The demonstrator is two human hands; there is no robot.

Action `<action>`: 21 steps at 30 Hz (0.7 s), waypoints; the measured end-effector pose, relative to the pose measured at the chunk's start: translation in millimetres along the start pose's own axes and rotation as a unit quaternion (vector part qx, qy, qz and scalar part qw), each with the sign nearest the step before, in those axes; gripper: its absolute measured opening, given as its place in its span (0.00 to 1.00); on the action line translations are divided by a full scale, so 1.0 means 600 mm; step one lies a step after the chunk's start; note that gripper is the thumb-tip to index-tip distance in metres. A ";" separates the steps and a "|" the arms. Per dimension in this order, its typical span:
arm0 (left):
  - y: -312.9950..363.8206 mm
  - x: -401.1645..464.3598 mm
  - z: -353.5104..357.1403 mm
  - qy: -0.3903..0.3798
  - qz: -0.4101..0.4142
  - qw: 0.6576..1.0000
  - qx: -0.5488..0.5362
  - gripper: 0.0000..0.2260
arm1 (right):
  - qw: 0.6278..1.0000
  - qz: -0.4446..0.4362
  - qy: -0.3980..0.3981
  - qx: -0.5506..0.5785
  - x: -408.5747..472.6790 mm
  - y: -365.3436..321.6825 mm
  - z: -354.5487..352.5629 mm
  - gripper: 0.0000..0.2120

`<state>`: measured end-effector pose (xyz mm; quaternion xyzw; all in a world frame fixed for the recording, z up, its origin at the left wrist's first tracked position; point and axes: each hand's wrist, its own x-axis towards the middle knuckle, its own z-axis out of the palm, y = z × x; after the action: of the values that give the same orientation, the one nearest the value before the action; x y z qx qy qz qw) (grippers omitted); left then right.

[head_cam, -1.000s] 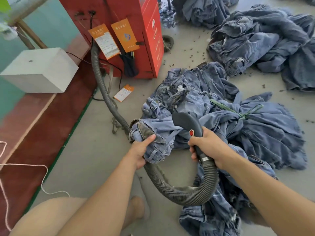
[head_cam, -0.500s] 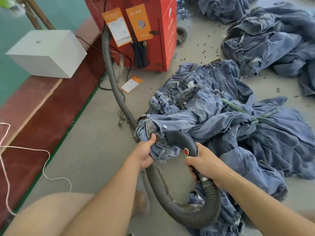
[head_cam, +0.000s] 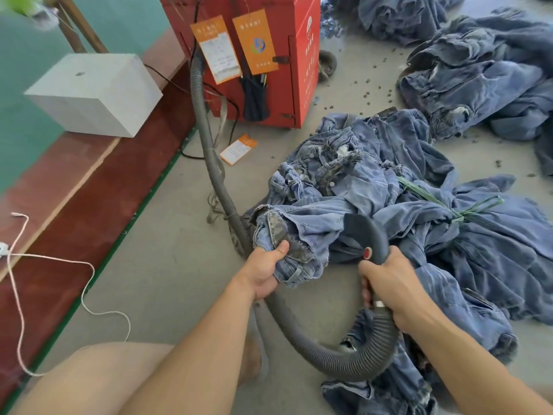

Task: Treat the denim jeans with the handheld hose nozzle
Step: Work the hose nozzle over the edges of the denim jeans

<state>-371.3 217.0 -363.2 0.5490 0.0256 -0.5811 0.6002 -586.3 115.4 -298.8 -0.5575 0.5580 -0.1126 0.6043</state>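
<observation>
Both hands have a firm grip. The left hand (head_cam: 264, 272) clutches a bunched end of the denim jeans (head_cam: 302, 235), thumb pressed on top of a darker worn patch and fingers curled underneath. The right hand (head_cam: 395, 287) is wrapped round the handle of the hose nozzle (head_cam: 369, 235), just below its red button (head_cam: 367, 252); the curved dark head of the nozzle arches over and points down into the gathered cloth, touching it.

From the handle a ribbed grey hose (head_cam: 299, 330) loops down across the concrete floor (head_cam: 167, 280) near the person's bare leg (head_cam: 98, 381), passes under the left hand, and climbs to a red machine (head_cam: 299, 55) at the far side of the floor. Two orange tags (head_cam: 254, 43) hang on the machine's front, and a third orange card (head_cam: 238, 148) lies on the floor at its foot.

The held jeans belong to a rumpled heap of denim (head_cam: 419, 205) spread over the middle of the floor, bound with a green tie (head_cam: 434, 202). More jeans (head_cam: 478, 73) lie piled toward the far right corner, with small dark bits scattered between. Along the left edge runs a red-brown ledge carrying a white block (head_cam: 92, 94) and a loose white cord (head_cam: 54, 265).
</observation>
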 end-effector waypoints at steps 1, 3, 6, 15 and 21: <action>0.001 0.000 0.004 0.005 -0.002 1.000 0.002 0.15 | 1.000 -0.002 -0.002 0.006 -0.007 -0.001 -0.010 0.09; 0.002 0.003 0.013 0.021 0.003 1.000 0.000 0.14 | 0.999 -0.011 -0.026 -0.028 -0.035 0.000 -0.016 0.08; -0.002 0.014 0.016 0.039 0.036 0.999 -0.006 0.16 | 0.989 -0.044 -0.071 -0.126 -0.071 0.000 0.010 0.07; 0.009 0.005 -0.006 0.020 0.051 0.998 0.007 0.14 | 0.948 -0.110 -0.027 -0.298 -0.002 -0.037 -0.007 0.11; 0.023 0.020 -0.002 0.019 0.032 0.999 0.023 0.15 | 0.888 -0.152 -0.128 -0.414 0.007 -0.038 -0.039 0.12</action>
<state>-356.8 206.0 -363.2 0.5738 0.0060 -0.5515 0.6054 -592.6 91.2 -277.4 -0.8445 0.3805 0.1101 0.3603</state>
